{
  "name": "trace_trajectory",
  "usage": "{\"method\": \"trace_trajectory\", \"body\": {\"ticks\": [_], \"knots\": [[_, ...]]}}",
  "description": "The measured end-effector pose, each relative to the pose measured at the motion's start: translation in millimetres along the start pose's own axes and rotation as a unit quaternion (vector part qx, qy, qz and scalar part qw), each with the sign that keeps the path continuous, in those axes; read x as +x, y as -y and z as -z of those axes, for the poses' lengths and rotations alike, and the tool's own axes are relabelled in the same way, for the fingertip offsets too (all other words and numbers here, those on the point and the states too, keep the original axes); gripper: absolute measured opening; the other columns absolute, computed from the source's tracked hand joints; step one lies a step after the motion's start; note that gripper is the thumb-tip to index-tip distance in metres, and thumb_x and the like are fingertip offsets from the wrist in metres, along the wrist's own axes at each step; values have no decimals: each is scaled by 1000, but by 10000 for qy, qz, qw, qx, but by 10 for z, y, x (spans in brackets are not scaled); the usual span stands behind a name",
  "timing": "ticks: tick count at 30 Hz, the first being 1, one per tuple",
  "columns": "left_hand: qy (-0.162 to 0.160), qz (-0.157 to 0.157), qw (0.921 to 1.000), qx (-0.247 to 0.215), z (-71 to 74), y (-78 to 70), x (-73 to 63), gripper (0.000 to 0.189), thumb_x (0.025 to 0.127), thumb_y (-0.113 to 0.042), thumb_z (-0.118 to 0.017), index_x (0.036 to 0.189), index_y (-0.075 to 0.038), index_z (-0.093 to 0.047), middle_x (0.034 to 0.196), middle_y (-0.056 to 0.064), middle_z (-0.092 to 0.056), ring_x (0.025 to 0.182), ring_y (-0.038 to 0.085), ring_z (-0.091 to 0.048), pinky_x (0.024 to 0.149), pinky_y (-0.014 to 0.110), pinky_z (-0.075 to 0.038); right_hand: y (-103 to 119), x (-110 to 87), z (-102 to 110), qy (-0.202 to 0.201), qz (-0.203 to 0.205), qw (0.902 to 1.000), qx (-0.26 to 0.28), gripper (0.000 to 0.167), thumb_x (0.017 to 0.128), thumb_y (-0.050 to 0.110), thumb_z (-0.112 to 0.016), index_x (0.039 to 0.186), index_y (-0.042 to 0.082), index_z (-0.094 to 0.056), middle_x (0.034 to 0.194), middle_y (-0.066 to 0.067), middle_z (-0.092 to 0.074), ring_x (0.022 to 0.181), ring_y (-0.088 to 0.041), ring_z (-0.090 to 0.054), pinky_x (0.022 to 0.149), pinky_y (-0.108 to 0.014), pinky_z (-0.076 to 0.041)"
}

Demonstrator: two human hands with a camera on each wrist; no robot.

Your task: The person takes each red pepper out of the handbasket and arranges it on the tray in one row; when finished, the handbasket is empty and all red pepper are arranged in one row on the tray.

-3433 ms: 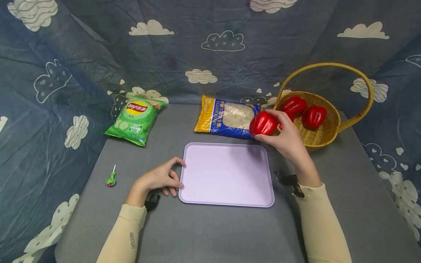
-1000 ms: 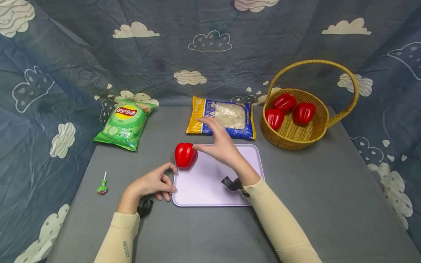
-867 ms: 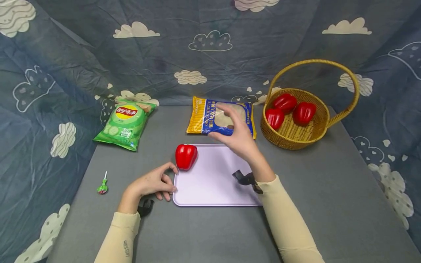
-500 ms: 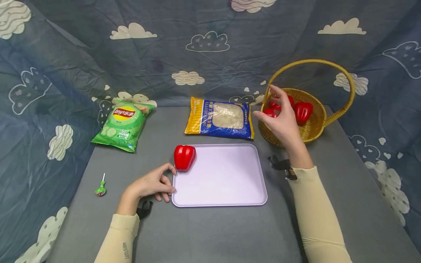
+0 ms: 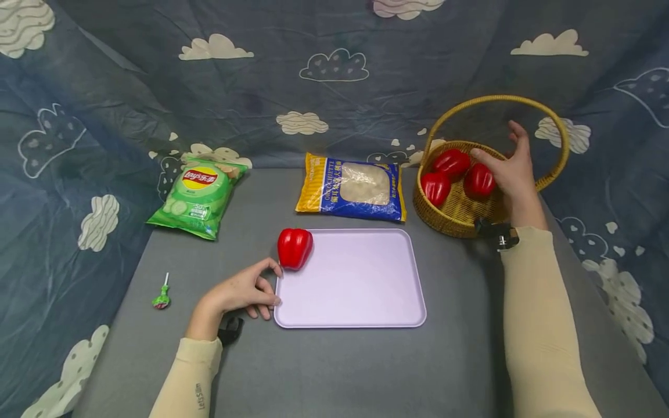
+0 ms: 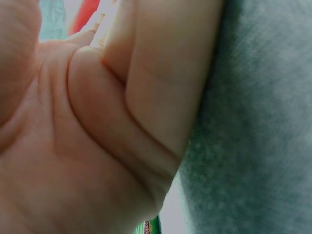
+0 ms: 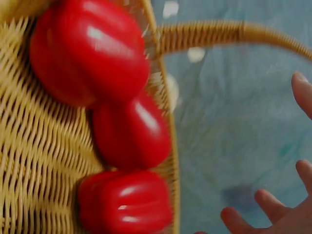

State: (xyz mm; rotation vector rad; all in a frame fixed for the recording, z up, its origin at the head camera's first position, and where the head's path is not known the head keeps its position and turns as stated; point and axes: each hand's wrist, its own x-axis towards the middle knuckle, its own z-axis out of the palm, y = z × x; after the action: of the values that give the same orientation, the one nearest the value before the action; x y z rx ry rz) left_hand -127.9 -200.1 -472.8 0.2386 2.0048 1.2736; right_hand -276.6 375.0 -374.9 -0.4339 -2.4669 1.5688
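Observation:
My left hand (image 5: 243, 292) lies at the left rim of the lilac tray (image 5: 360, 278), its index finger and thumb touching the edge at separate spots. One red bell pepper (image 5: 295, 248) sits in the tray's far left corner. In the head view my right hand (image 5: 514, 168) is over the right side of the wicker basket (image 5: 455, 225), under its handle, thumb and fingers spread apart. Its thumb is right by the rightmost red bell pepper (image 5: 479, 181). Two other peppers, a back one (image 5: 452, 163) and a left one (image 5: 435, 188), lie in the basket. The right wrist view shows spread fingers (image 7: 273, 204) holding nothing.
A blue and yellow pasta bag (image 5: 351, 188) lies behind the tray. At the back left is a green bag of chips (image 5: 201, 197). A green-wrapped lollipop (image 5: 161, 297) lies on the grey table (image 5: 334, 371) at the left. Cloud-patterned cloth hangs around the table.
My right hand carried a pepper from the basket side to the tray's far left corner, let go of it and moved back right to the basket. The left hand stayed at the tray rim.

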Motion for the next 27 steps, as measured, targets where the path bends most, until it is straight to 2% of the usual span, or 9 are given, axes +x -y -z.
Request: {"method": "trace_trajectory", "body": {"ticks": [6, 14, 21, 27], "knots": [[10, 26, 10000, 16, -11, 13, 13, 57, 92, -19, -83, 135, -10, -45, 81, 9, -76, 64, 22, -76, 56, 31, -59, -226, 232, 96, 168, -468, 9987, 146, 102, 94, 51, -76, 165, 52, -3, 180, 4, 8, 168, -29, 3, 135, -54, -9], [8, 75, 10000, 19, -10, -7, 15, 57, 92, -19, -82, 135, -11, -45, 81, 8, -76, 64, 21, -76, 56, 30, -59, -411, 305, 126, 413, -964, 9941, 269, 105, 93, 51, -77, 166, 51, -1, 181, 0, 8, 168, -33, 2, 135, -55, -6], [-22, 124, 9999, 16, 0, -2, 9, 57, 92, -18, -83, 134, -11, -45, 80, 8, -76, 64, 21, -75, 56, 29, -58, -492, 323, 132, 824, -1363, 9853, 624, 107, 94, 45, -78, 165, 53, 2, 181, 0, 9, 168, -34, -4, 133, -58, -14], [-30, 175, 9998, -41, 0, -1, 12, 58, 92, -18, -83, 135, -11, -45, 81, 8, -76, 64, 21, -75, 55, 30, -58, -556, 367, 110, 1011, -1509, 9821, 491, 102, 97, 38, -76, 168, 48, -4, 181, 0, 4, 165, -31, -16, 132, -52, -23]]}}
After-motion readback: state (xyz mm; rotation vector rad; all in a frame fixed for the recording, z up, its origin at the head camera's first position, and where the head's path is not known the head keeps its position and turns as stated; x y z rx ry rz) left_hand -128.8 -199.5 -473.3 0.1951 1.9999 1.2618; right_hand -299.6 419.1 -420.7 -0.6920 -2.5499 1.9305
